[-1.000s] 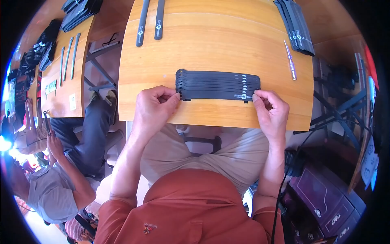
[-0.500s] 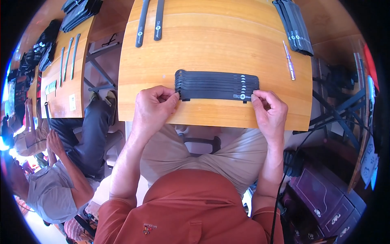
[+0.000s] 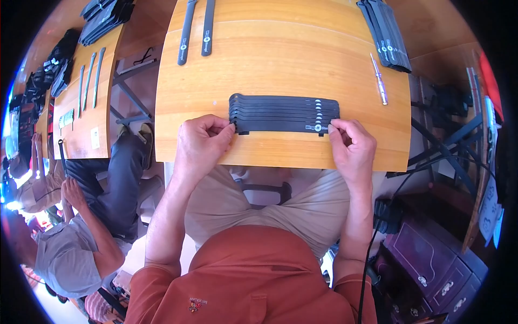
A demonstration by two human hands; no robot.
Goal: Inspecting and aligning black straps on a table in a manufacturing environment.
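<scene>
On the wooden tabletop point(image 3: 280, 65), a fanned row of black straps point(image 3: 283, 112) lies near the front edge; the left hand point(image 3: 200, 143) pinches its left end, the right hand point(image 3: 352, 146) its right end.

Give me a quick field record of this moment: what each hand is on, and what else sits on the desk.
left hand: left hand pinches the left end of the stack of black straps
right hand: right hand pinches the stack's right end
stack: flat, fanned, near the front edge of the wooden desk
far left of desk: two separate black straps lying side by side
far right corner: second pile of black straps
right of stack: slim screwdriver-like tool, lying apart from the stack
beside: another person at a neighbouring desk
</scene>
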